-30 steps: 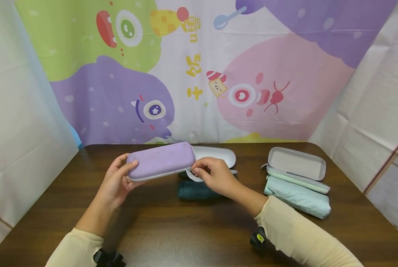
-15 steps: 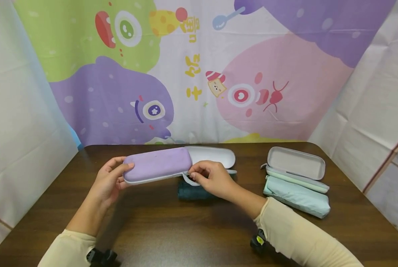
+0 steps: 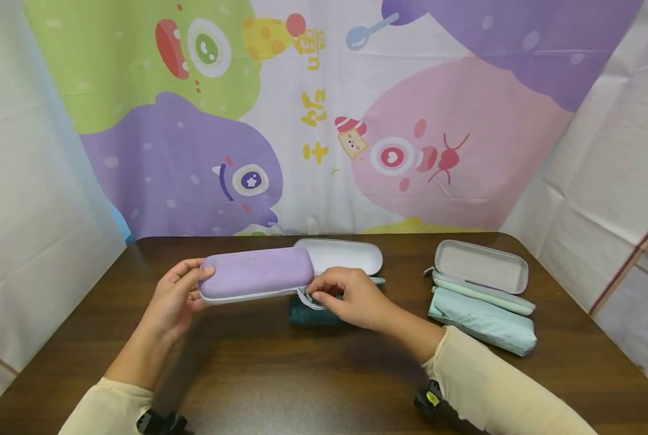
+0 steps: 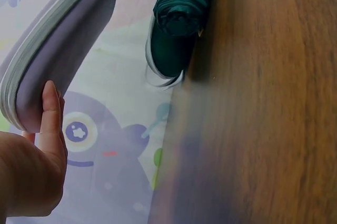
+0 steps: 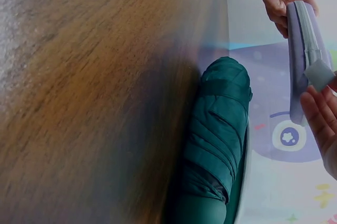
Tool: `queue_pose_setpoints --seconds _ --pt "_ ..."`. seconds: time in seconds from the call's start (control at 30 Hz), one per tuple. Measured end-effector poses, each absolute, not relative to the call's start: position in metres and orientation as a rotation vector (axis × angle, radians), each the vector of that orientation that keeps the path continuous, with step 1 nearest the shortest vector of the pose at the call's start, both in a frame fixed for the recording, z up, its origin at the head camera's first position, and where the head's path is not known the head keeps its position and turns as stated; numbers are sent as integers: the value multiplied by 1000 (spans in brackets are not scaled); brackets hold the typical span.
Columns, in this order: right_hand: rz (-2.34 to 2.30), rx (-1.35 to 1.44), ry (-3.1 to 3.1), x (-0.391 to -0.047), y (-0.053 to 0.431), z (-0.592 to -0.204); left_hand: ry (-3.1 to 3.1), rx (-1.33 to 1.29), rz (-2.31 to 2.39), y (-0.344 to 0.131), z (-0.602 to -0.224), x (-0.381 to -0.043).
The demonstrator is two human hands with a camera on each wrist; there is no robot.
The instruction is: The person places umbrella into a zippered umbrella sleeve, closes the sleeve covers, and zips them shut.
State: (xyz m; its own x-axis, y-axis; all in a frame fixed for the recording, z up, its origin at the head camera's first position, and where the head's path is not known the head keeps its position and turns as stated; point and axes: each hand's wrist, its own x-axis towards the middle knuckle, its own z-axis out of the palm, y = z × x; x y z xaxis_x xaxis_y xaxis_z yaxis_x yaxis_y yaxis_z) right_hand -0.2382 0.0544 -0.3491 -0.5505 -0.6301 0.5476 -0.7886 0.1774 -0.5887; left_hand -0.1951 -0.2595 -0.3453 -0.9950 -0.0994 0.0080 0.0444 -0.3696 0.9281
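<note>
A purple hard zip case (image 3: 255,272) is held above the table, its smooth top facing me. My left hand (image 3: 174,296) grips its left end, thumb on top and fingers beneath. At the right corner my right hand (image 3: 356,296) pinches the grey strap (image 5: 318,75) at the zip; the fingertips partly hide the zip pull. The zip band looks closed along the side seen in the left wrist view. Below the right hand lies a dark green folded umbrella (image 5: 218,124). Behind it an open case (image 3: 351,254) shows its pale lining, partly covered by the purple case.
To the right on the brown table (image 3: 280,374) stands another open case (image 3: 482,266) with a grey lining. A mint folded umbrella (image 3: 484,320) lies in front of it. A cartoon-printed cloth (image 3: 313,199) hangs along the table's back edge.
The purple case has come down and slightly left, and now sits more level. Both hands have moved lower with it, the right still pinching at the zip corner.
</note>
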Motion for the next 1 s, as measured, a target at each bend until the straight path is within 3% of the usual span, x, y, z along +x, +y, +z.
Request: queue_pose_setpoints --seconds 0.47,1.0 --pt "642 1561 -2306 -236 76 -334 -1612 94 -2526 -274 -344 -188" --pt "444 1537 -2549 -227 106 -319 -1611 102 -2513 -299 -351 -186"
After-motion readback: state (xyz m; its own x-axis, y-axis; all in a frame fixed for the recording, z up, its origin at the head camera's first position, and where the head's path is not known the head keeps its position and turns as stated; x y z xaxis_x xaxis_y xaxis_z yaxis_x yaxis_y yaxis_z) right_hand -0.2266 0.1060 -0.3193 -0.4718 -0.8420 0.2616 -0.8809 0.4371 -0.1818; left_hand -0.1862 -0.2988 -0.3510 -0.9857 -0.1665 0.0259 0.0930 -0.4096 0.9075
